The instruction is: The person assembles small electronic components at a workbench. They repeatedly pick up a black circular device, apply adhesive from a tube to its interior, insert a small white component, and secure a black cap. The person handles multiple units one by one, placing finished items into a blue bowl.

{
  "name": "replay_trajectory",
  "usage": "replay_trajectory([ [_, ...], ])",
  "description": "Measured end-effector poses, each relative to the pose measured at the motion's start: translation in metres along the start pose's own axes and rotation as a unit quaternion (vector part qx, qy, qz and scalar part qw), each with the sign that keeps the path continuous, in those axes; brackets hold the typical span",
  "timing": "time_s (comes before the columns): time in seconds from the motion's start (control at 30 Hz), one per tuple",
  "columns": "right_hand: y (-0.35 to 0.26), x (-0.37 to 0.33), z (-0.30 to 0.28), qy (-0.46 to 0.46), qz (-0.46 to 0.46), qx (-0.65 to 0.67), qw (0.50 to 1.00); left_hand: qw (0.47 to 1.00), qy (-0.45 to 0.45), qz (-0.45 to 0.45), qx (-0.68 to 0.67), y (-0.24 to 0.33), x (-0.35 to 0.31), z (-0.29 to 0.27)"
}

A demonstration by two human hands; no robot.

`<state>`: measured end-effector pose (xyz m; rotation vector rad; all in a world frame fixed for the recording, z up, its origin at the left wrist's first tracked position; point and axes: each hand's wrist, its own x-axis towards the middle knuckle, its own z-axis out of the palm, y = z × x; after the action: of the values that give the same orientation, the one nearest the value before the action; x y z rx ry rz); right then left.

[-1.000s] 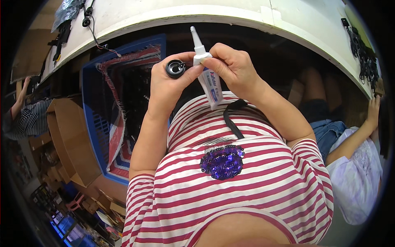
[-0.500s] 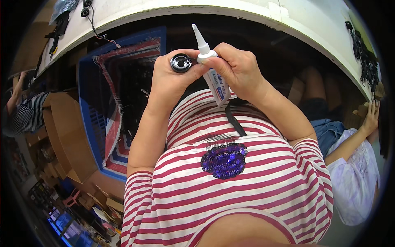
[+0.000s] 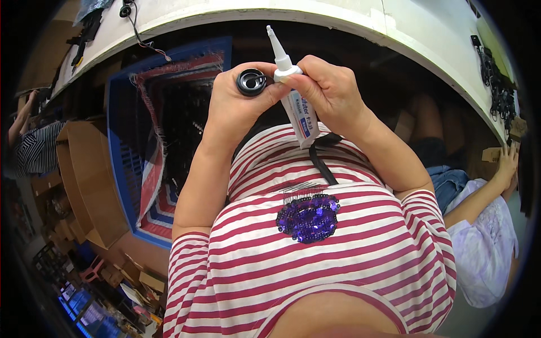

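Closed around a short black cylindrical part (image 3: 251,83) with a silvery ring inside, my left hand (image 3: 231,112) keeps its round open end facing up. My right hand (image 3: 338,96) pinches a white squeeze tube (image 3: 301,119) just under its collar. The tube's long tapered white nozzle (image 3: 277,48) points up and away from me, its tip free of the black part. Both hands are close together in front of my striped shirt, and the left thumb reaches near the tube's collar.
Beyond my hands runs the edge of a white table (image 3: 315,17), with cables (image 3: 501,93) at its right. A blue crate (image 3: 121,152) with a striped woven liner holds dark items at left, beside a cardboard box (image 3: 84,180). A co-worker's arm (image 3: 479,200) is at right.
Both hands, with the black part and the tube, appear slightly higher and farther right. The grips stay the same. The black part's opening has tilted a little, showing its inner ring more plainly.
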<state>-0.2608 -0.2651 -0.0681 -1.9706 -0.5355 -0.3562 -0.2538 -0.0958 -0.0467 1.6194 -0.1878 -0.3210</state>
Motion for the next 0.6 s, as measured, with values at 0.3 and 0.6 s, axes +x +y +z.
replay_trajectory([
  [0.3,-0.008,0.013,-0.045,-0.054,0.26,0.417,0.869,0.987,-0.039,0.129,-0.086,-0.012,0.008,-0.01],
  [0.6,-0.001,-0.004,-0.05,-0.16,0.294,0.714,0.615,0.985,-0.084,0.142,-0.057,-0.028,0.02,-0.022],
])
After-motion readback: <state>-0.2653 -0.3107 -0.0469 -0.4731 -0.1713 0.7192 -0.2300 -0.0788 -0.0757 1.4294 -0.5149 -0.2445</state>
